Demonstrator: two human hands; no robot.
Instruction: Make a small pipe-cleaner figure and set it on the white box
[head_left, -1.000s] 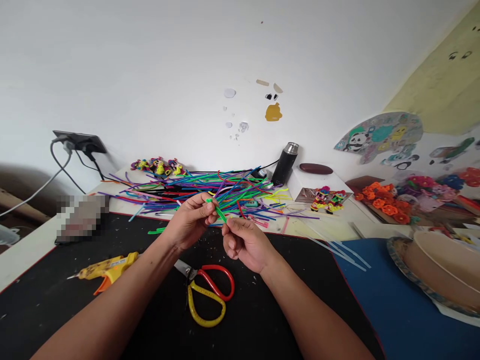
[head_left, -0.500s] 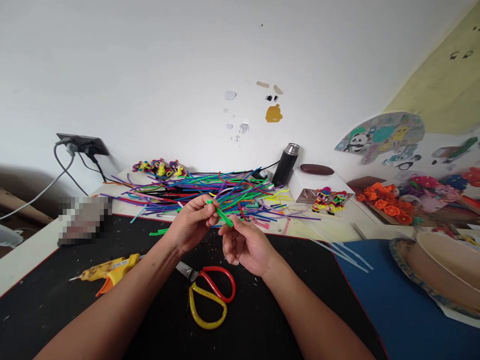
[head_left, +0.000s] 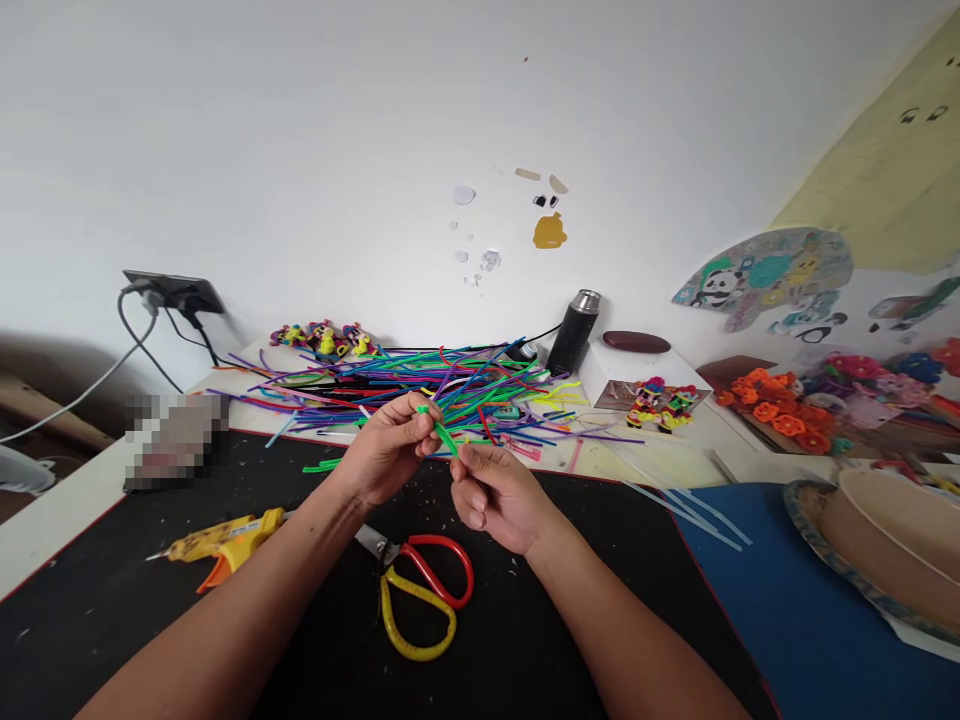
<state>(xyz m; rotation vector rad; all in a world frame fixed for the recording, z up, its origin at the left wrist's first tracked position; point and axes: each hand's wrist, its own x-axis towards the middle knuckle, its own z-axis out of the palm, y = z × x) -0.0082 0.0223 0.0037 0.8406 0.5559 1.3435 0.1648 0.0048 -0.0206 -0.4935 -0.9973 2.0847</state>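
- The left hand (head_left: 394, 445) pinches a green fuzzy stick (head_left: 446, 437) between thumb and fingers, with a short tip poking out above the thumb.
- The right hand (head_left: 501, 495) grasps the lower end of that same stick between thumb and forefinger; its other fingers are curled in, and whether they touch the stick I cannot tell.
- The green fuzzy stick is held up in the air between the two hands, slanting down toward the right one — above the far part of a black mat (head_left: 517, 640).
- Behind the hands lies a wide, tangled pile of fuzzy sticks (head_left: 390, 385) in purple, green, blue, red and yellow.
- A few green pieces (head_left: 322, 467) lie near the mat's far edge, left of the left hand.
- Scissors (head_left: 389, 556) rest on the mat below the hands, one handle red, one yellow; the left forearm partly hides the blades.
- A yellow glue gun (head_left: 247, 537) with an orange trigger lies beyond the left forearm, its nozzle pointing left.
- Past the pile stand a black flask (head_left: 574, 335) and, just beside it, a white box (head_left: 645, 375) with a dark red case (head_left: 636, 342) on top.
- Two small colourful figures (head_left: 660, 403) stand before the box — more figures (head_left: 322, 338) sit by the wall at left.
- On the right, orange flowers (head_left: 772, 400) are bunched together.
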